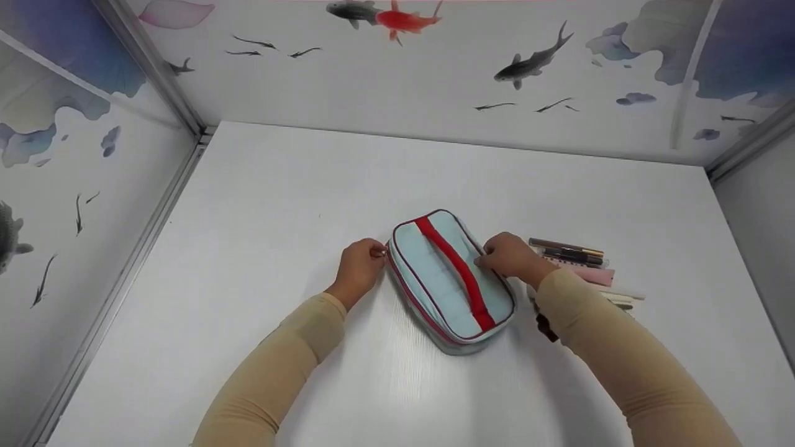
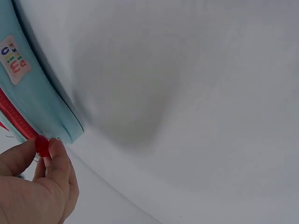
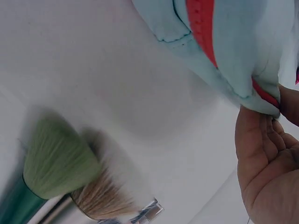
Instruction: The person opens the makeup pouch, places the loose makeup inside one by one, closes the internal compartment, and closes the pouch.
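A light blue zippered pouch [image 1: 419,264] with dark red piping lies at an angle on the white table, a red strap handle [image 1: 459,267] across its top. At its left side my left hand [image 1: 360,270] pinches a round red zipper pull [image 2: 42,145] between thumb and fingers. The red zipper [image 2: 16,116] runs along the side, near a colourful lettered label [image 2: 15,59]. On the opposite side my right hand [image 1: 512,253] grips the pouch's edge, its thumb and fingers pinching the fabric beside a short stretch of red zipper [image 3: 265,92].
To the right lie a brown pencil [image 1: 565,246], black pens [image 1: 577,256], a pink tube [image 1: 593,275] and several slim sticks, partly behind the right forearm. The right wrist view shows a green brush [image 3: 58,158] and a brown brush [image 3: 103,196]. Fish-patterned walls [image 1: 435,93] border the table.
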Demonstrator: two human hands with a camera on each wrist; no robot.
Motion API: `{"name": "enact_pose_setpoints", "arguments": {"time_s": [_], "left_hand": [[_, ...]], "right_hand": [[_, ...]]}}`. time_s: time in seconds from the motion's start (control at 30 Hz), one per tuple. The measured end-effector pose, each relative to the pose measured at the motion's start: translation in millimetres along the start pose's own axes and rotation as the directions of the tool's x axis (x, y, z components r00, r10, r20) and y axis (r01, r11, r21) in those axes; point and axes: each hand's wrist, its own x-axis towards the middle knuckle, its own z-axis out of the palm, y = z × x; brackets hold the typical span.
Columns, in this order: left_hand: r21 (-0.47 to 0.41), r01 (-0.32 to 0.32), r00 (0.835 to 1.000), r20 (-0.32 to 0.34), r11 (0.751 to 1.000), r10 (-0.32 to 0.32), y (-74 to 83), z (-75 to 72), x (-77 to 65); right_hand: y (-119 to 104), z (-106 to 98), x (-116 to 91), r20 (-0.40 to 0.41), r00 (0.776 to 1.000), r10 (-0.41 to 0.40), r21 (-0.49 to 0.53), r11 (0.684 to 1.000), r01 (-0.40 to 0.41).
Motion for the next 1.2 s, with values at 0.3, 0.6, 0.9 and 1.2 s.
{"name": "enact_pose_setpoints", "arguments": {"time_s": [0.3,0.6,0.9,1.2], "left_hand": [[-0.018,0.03,0.999,0.024,0.999,-0.029,2.2,-1.9,0.3],[-0.071,0.001,0.994,0.108,0.997,0.007,7.9,-0.9,-17.7],[-0.078,-0.035,0.983,0.175,0.996,0.048,10.8,0.2,-30.7],[-0.048,-0.072,0.968,0.239,0.996,0.082,15.1,5.8,-45.8]], "right_hand": [[-3,3,-2,-0.072,0.995,0.066,0.149,0.987,-0.055],[-3,5,-4,-0.146,0.983,0.11,0.249,0.966,-0.071],[-8,9,-2,-0.174,0.975,0.141,0.31,0.947,-0.082],[-12,10,4,-0.184,0.955,0.231,0.346,0.925,-0.157]]}}
